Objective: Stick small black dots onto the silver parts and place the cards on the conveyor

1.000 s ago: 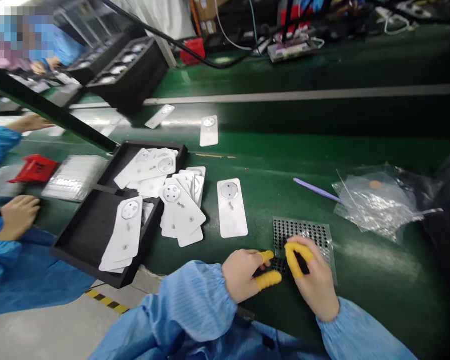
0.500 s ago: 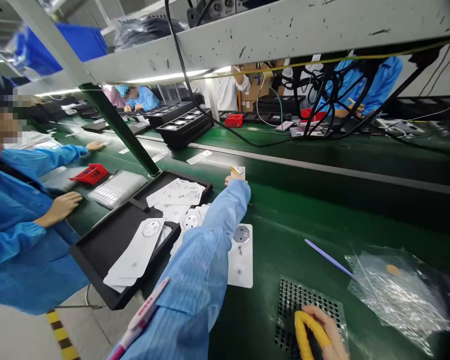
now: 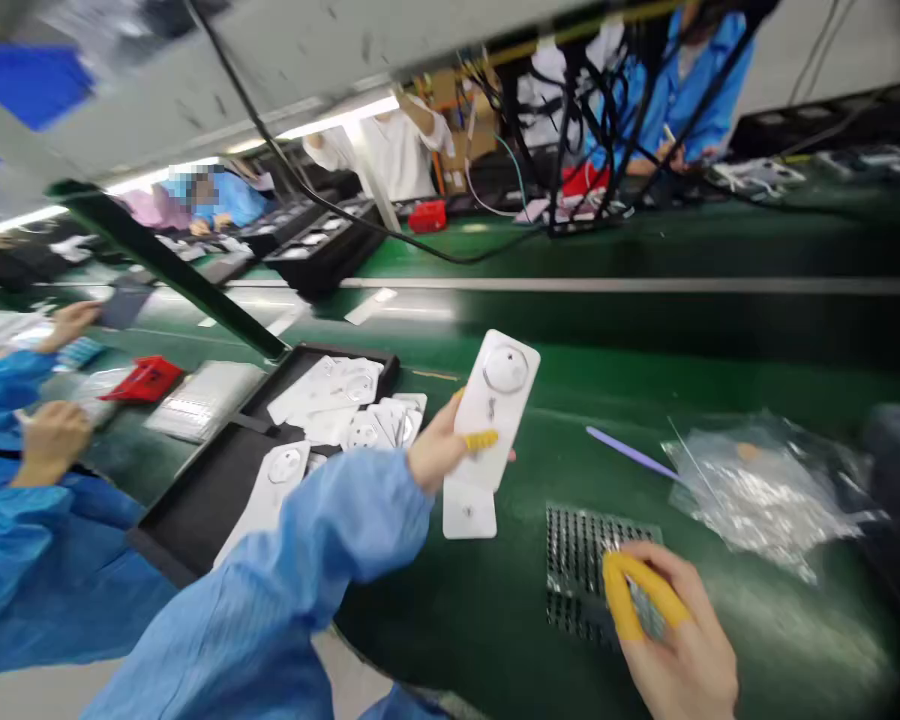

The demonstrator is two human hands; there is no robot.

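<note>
My left hand [image 3: 444,448], with yellow finger cots, grips a white rounded plate [image 3: 501,385] with a round ringed window near its top. The plate is tilted above the bench. Beneath it, another white plate [image 3: 469,512] lies on the green surface, partly covered. My right hand [image 3: 671,610] rests over a clear sheet of small black dots [image 3: 581,560]. Its yellow-covered thumb and forefinger are pinched together at the tips; anything between them is too small to make out.
Left of me stands a black tray [image 3: 202,495] with several white plates. A purple stick [image 3: 634,452] and a clear plastic bag [image 3: 765,490] lie to the right. A co-worker's hand [image 3: 52,440] is at far left. A green post [image 3: 169,275] and cables [image 3: 607,120] cross the view.
My left hand has come back from farther up the bench, bringing a white plate toward me. My right hand stays over the dotted sheet, and the camera view has shifted.
</note>
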